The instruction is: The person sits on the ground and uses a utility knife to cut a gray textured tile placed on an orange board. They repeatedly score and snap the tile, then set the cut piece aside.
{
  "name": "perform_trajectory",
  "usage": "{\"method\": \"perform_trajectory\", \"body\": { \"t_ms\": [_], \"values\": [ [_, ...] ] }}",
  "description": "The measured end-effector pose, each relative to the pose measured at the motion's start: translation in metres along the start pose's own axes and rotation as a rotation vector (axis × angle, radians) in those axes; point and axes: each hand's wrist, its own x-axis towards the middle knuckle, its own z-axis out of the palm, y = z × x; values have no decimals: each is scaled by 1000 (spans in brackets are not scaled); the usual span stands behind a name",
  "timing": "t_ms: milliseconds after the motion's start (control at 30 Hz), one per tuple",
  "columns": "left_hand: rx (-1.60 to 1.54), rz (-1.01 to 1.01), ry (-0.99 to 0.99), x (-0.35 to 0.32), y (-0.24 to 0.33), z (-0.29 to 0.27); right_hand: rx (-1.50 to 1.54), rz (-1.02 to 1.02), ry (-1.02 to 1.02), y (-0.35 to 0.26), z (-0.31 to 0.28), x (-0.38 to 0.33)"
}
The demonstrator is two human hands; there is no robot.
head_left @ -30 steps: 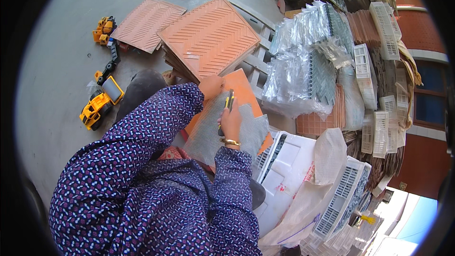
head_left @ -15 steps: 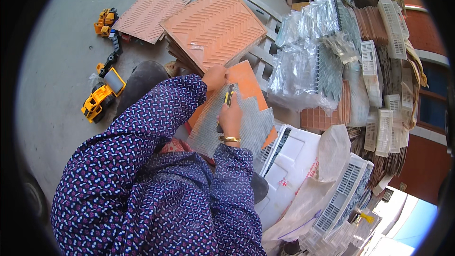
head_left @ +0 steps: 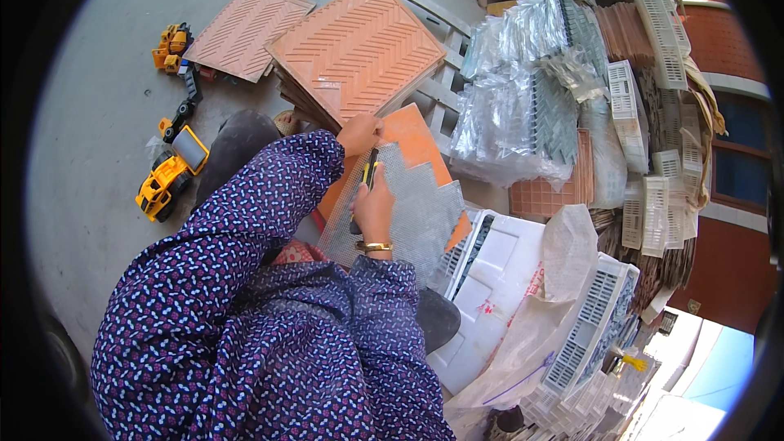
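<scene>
Your right hand (head_left: 376,211), clasping a yellow cutter (head_left: 370,173), had shifted left over grey mesh (head_left: 425,212), nearer your left hand (head_left: 358,134), whose grip was unclear.

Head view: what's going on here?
The person's right hand grips a yellow-and-black cutter knife over a grey mesh sheet with a stepped edge. The sheet lies on a flat orange board. The left hand is near the sheet's upper corner; its grip is unclear. Orange grooved square panels are stacked beyond.
</scene>
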Motion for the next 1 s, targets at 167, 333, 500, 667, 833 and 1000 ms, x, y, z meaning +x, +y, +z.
{"method": "perform_trajectory", "body": {
  "t_ms": [167, 333, 500, 667, 833, 1000],
  "values": [
    [20, 41, 51, 0, -7, 3, 207, 237, -118, -36, -18, 4],
    [-37, 35, 47, -1, -3, 0, 377, 304, -179, -23, -27, 6],
    [155, 71, 221, -18, 4, -1, 400, 234, -141, -8, -39, 7],
    [293, -29, 80, -41, 22, -4, 82, -62, -54, 32, -28, 14],
    [261, -29, 34, -42, 18, -5, 100, -31, -117, 26, -41, 18],
    [312, -70, 46, -43, 12, 9, 118, -143, -233, 40, -46, 25]
  ]
}}
